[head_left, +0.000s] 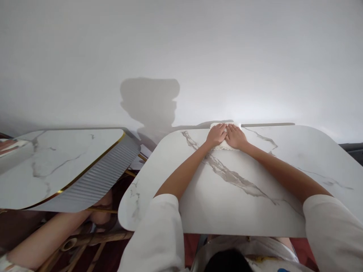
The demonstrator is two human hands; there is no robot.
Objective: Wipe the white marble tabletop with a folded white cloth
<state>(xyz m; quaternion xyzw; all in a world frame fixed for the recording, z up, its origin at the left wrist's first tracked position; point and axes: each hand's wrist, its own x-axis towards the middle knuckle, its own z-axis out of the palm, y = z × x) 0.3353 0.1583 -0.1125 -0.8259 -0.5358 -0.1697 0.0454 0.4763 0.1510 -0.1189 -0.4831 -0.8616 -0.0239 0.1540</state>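
Observation:
A white cloth [225, 146] with a wavy edge lies at the far edge of the marble-patterned white table [159, 177], close to the wall. My left hand [217, 135] rests flat on top of it with the fingers pointing away from me. Beside it, my right hand [236, 136] also lies flat on the cloth, the two hands touching or nearly so at the fingers. Both arms are stretched far forward over the tabletop. The hands cover most of the cloth.
A plain pale wall [255, 68] rises behind the table and carries a shadow. To the left stands a second marble-patterned table [70, 151] with a gold trim and ribbed grey side. Below it are another person's leg [51, 234] and a bamboo-like frame [96, 238].

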